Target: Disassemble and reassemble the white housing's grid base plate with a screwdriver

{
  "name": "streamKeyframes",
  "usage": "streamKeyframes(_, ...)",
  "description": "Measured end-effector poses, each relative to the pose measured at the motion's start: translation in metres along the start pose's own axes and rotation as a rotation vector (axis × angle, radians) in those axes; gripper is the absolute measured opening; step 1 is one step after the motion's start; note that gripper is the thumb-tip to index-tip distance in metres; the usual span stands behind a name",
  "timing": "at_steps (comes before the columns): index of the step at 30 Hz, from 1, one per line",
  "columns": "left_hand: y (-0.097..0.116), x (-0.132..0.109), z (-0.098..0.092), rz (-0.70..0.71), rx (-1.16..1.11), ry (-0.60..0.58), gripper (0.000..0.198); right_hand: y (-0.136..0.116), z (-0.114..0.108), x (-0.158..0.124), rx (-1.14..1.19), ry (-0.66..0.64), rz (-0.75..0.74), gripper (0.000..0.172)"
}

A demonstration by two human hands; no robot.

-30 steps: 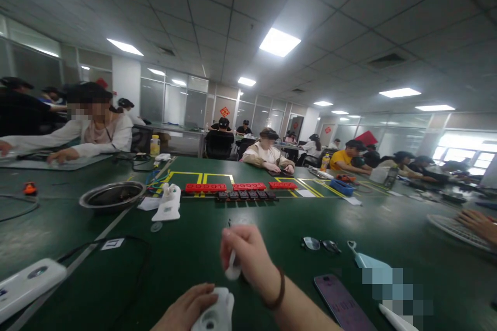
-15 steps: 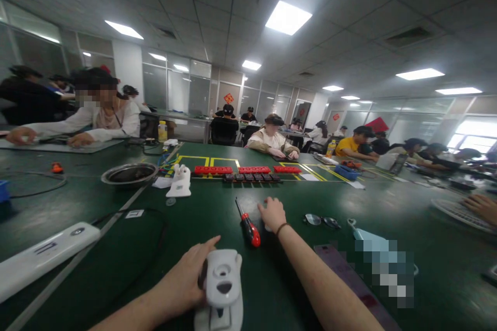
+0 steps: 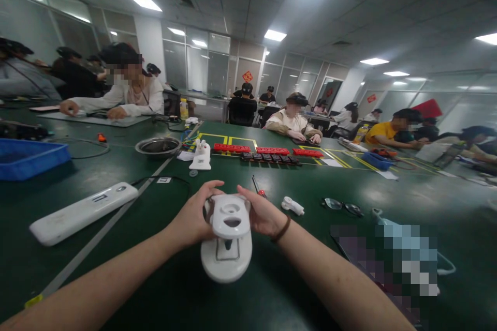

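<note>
Both my hands hold a white plastic device [image 3: 229, 238] that stands on the green table just in front of me. My left hand [image 3: 194, 217] wraps its left side with the fingers curled round the top. My right hand [image 3: 262, 213] grips its right side; a dark band sits on that wrist. Just beyond my right hand lie a red-handled screwdriver [image 3: 258, 186] and a small white plastic part [image 3: 293, 205], both loose on the table.
A white power strip [image 3: 83, 212] lies at left, a blue tray [image 3: 29, 156] beyond it. A metal bowl [image 3: 157, 146], a second white device [image 3: 201, 156] and red and black blocks [image 3: 272, 153] sit further back. Glasses [image 3: 341, 206] lie at right. Several people sit around the tables.
My right hand left the small white part and the screwdriver on the table and came back onto the white device. The view tilted down and swung left.
</note>
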State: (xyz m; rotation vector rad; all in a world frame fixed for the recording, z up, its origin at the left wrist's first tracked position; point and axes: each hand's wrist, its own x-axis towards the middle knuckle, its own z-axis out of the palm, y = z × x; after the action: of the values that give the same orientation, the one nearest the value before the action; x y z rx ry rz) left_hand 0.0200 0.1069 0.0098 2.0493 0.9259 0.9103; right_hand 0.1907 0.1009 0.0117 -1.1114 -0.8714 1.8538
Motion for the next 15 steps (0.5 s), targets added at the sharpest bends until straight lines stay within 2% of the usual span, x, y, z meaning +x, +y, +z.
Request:
streamKeyframes(2,-0.007,0.000,0.001,0.021,-0.021,0.015,0.082,0.000,0.002,-0.001,0.137,-0.023,0.049,0.021)
streamKeyframes(4,-0.015,-0.001,0.004,0.092,-0.089,0.085,0.091,-0.004,-0.001,0.000,0.148,0.016,0.022,0.018)
streamKeyframes(6,-0.020,-0.003,0.009,0.196,-0.178,0.225,0.100,-0.012,-0.006,0.001,0.169,0.054,-0.024,0.016)
streamKeyframes(8,-0.016,-0.005,0.015,0.183,-0.329,0.362,0.092,-0.021,-0.014,0.000,0.189,0.100,-0.103,0.015)
streamKeyframes(10,-0.004,-0.008,0.021,-0.055,-0.608,0.382,0.075,-0.031,-0.020,-0.003,0.195,0.146,-0.211,0.013)
streamKeyframes(11,0.002,-0.009,0.025,-0.247,-0.796,0.319,0.068,-0.034,-0.023,-0.005,0.190,0.171,-0.271,0.013)
streamKeyframes(13,0.012,-0.011,0.032,-0.652,-1.169,0.107,0.065,-0.038,-0.026,-0.007,0.165,0.235,-0.395,0.012)
streamKeyframes(15,0.014,-0.013,0.038,-0.907,-1.412,-0.053,0.063,-0.035,-0.024,-0.007,0.128,0.301,-0.490,0.014)
